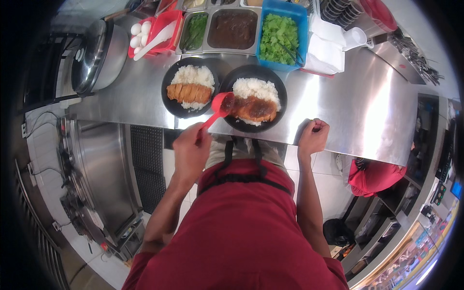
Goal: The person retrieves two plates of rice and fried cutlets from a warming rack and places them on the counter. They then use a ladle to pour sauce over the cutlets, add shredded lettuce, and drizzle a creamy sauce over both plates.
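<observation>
My left hand [192,150] is closed on the handle of a red ladle [218,107]. Brown sauce lies in the ladle's bowl, which hangs at the left rim of the right black plate [253,127]. On that plate a sliced, breaded cutlet [256,108] with brown sauce on it lies against white rice [255,88]. The left black plate [170,108] carries rice and a sliced cutlet [189,93] on which no sauce shows. My right hand [314,136], curled with nothing visible in it, rests at the counter's front edge, right of the plates.
Behind the plates stand a steel pan of brown sauce [232,29], a blue tub of lettuce [281,40], white napkins [324,50] and white eggs [140,34]. A large lidded pot [105,58] is at the left. Another person in red [377,175] is beyond the counter's right front edge.
</observation>
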A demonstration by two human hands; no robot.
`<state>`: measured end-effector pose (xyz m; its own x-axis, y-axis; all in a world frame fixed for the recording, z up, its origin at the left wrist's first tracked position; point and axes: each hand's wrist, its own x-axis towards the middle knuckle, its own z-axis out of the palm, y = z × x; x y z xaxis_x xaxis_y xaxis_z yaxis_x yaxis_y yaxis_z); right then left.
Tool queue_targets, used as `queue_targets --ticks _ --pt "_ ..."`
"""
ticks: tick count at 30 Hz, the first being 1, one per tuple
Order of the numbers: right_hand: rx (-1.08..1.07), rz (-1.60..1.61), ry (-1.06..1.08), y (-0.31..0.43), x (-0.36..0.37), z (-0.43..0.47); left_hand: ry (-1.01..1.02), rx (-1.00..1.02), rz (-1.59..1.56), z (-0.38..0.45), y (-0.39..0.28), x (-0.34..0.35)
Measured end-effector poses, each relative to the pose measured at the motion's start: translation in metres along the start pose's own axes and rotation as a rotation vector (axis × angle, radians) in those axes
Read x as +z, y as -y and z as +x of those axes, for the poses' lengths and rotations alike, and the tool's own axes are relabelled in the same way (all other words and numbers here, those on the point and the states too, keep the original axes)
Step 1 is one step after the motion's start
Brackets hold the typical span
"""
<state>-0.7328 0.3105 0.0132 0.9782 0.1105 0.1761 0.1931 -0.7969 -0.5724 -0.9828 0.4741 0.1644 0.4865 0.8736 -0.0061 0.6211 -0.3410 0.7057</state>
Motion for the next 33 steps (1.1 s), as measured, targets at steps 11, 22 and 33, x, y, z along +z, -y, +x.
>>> queue_targets --ticks 11,22,33 --pt "0.035 0.049 0.019 0.002 -0.003 0.001 -0.104 -0.127 -0.454 0.115 0.005 -0.016" --pt "0.072 -0.013 0.061 0.007 -0.006 0.001 0.067 0.431 0.082 0.223 0.045 0.058" --pt "0.052 0.001 0.039 0.000 0.000 0.000 0.248 -0.289 -0.782 0.223 0.045 0.050"
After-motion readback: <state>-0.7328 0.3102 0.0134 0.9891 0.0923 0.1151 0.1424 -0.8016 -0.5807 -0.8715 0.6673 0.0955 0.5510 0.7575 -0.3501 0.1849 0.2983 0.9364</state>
